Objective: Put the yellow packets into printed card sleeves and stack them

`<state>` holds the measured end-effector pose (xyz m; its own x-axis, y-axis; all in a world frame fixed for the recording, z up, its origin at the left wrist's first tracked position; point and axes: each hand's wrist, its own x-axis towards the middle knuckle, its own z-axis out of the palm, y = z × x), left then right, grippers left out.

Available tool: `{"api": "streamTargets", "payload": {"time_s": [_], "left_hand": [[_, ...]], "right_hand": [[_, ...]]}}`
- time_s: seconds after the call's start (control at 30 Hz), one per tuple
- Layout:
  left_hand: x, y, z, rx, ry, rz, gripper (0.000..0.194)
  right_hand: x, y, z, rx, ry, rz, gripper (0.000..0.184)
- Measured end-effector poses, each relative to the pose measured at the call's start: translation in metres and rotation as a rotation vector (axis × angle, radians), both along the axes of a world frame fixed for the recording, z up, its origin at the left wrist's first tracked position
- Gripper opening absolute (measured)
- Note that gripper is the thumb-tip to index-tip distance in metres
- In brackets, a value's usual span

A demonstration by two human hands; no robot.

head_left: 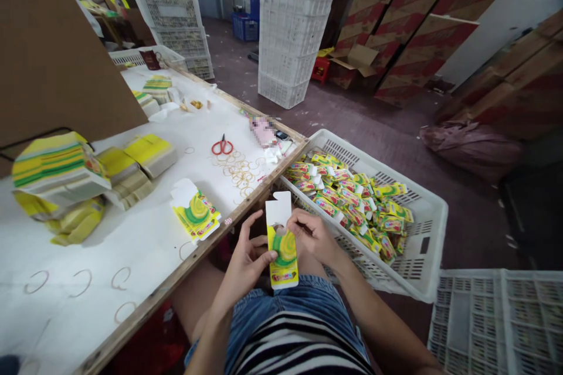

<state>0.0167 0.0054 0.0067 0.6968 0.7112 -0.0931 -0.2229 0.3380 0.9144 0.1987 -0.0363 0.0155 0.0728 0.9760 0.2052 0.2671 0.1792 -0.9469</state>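
A small yellow and green printed carton (284, 249) stands upright over my lap, its white top flap raised. My left hand (250, 255) grips its left side, thumb across the front and the index finger lifted away. At the upper right edge, the fingers of my right hand (314, 235) are pinched beside the cut-out below the flap; what they pinch, if anything, is hidden. On the table (149, 281) to the left lie several flat cartons (196, 214) of the same print.
A white plastic crate (428, 252) full of made-up cartons stands at my right. Bundled cartons (59, 167), red-handled scissors (222, 145) and loose rubber bands (240, 173) lie on the table. Stacked white crates (290, 29) and cardboard boxes (422, 41) stand behind.
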Motion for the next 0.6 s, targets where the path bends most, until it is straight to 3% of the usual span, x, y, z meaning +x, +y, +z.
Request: {"api": "streamTargets", "payload": {"time_s": [0.07,0.17,0.27,0.47,0.6], "left_hand": [[0.001,0.0,-0.002,0.005,0.02,-0.008,0.079],[0.003,0.002,-0.005,0.047,0.071,0.01,0.06],[0.005,0.003,-0.007,0.111,0.145,0.105,0.048],[0.01,-0.003,-0.005,0.194,0.254,0.179,0.042],[0.01,-0.004,-0.004,0.153,0.219,0.115,0.045]], "right_hand": [[-0.002,-0.001,-0.003,-0.002,0.084,-0.051,0.017],[-0.001,-0.003,-0.005,0.009,0.186,-0.13,0.032],[0.004,-0.004,-0.002,0.059,0.121,-0.169,0.03],[0.008,-0.003,0.002,-0.206,0.072,0.009,0.026],[0.001,0.001,-0.001,-0.228,-0.062,-0.056,0.024]]}}
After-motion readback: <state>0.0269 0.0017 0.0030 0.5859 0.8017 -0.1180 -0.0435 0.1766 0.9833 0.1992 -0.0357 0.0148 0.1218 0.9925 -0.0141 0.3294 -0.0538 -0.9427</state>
